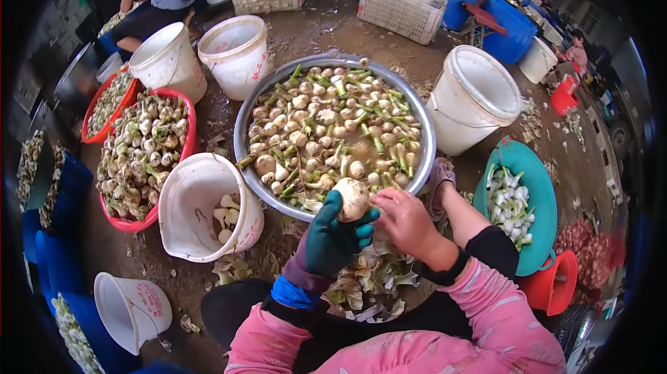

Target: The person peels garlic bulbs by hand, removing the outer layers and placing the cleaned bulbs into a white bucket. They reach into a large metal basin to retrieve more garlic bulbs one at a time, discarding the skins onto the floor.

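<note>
Honestly, the main thing that could've bitten us here was a slip: we had a big pale bulb up at 12 o'clock, just by the near side of the metal basin, and it was round and fat with the glove maybe a bit slick, so a loose grip could've dropped it into the murky water or down onto the peelings at 6 o'clock. Other risk, our right hand was bare and right up close, so if the bulb rolled, those fingers could've got nicked by anything sharp; no clue if there was a blade in there, we couldn't tell. As for the hands, our left hand was partly closed, green-gloved fingers cupped around the bulb from below and from 9 o'clock, grasping it rather than clenched. The right came in from about 4 o'clock with its fingers curled in at the bulb's side, but whether they were pinching it or only near it, we couldn't say. Around us we had a white bucket at 9 o'clock and a teal basin of cleaner-looking bulbs at 3.
</note>
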### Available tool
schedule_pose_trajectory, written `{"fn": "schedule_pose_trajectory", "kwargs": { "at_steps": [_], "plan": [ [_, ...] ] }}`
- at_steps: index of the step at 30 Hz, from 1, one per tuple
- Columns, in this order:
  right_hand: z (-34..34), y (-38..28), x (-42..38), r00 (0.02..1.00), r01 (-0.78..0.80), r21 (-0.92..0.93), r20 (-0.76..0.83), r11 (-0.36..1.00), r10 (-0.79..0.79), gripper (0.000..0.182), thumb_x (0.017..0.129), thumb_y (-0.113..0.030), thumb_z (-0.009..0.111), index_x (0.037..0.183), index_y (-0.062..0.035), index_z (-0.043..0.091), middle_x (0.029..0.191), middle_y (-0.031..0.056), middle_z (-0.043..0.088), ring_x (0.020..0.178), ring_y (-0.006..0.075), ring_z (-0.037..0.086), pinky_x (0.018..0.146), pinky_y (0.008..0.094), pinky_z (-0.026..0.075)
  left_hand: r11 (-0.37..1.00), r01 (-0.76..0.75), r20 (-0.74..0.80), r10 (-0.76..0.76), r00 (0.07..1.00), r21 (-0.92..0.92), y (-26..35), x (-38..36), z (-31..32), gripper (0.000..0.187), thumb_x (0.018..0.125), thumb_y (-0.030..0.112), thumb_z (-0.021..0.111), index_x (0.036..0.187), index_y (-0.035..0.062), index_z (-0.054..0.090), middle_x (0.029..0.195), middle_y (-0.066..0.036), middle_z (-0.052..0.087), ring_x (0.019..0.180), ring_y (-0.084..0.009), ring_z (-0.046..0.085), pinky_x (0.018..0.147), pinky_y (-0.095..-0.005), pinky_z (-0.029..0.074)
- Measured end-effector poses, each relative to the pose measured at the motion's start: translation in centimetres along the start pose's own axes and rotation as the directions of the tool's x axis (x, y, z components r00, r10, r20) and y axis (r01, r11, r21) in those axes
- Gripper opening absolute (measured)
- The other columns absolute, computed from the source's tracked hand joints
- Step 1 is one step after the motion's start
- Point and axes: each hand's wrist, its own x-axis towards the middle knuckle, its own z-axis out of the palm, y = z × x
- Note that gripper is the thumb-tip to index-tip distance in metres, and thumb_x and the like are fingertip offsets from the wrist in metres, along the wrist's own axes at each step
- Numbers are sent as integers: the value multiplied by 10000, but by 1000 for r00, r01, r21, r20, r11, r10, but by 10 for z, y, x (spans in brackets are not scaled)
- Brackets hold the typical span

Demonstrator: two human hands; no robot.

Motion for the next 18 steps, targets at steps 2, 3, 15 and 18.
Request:
{"fn": "schedule_pose_trajectory", "kwargs": {
  "at_steps": [2,3,15,18],
  "plan": [
    [-16,-8,-5,994,-112,222,9,969,113,266,774,-174,540,999,-33,560,802,145,563,758,307,540,713,364,418,953,-57,17,54,998,298,-12,-4,-7,487,853,469,390,1104,62,484,913,-92,593,742,-165,572,638,-299,458],
    [-24,-11,-5,977,-208,437,55,875,204,255,792,-192,521,984,-31,572,798,157,564,749,310,542,706,360,425,822,-124,48,117,992,556,-14,-4,-9,483,871,452,364,1119,52,476,916,-104,589,764,-171,585,657,-294,479],
    [-31,-21,5,969,-48,2,243,999,46,179,770,-184,468,702,-38,547,643,151,541,616,339,530,573,416,419,317,-247,85,448,890,916,-21,-21,4,482,825,340,520,1158,6,423,955,-75,556,837,-152,559,674,-276,485],
    [-26,-4,17,952,-244,248,246,938,182,177,754,-169,484,662,-33,549,637,137,555,596,313,548,548,411,434,625,-208,154,140,978,752,5,-23,0,523,825,360,489,1188,-4,390,970,-87,544,778,-171,558,615,-281,479]
  ]
}}
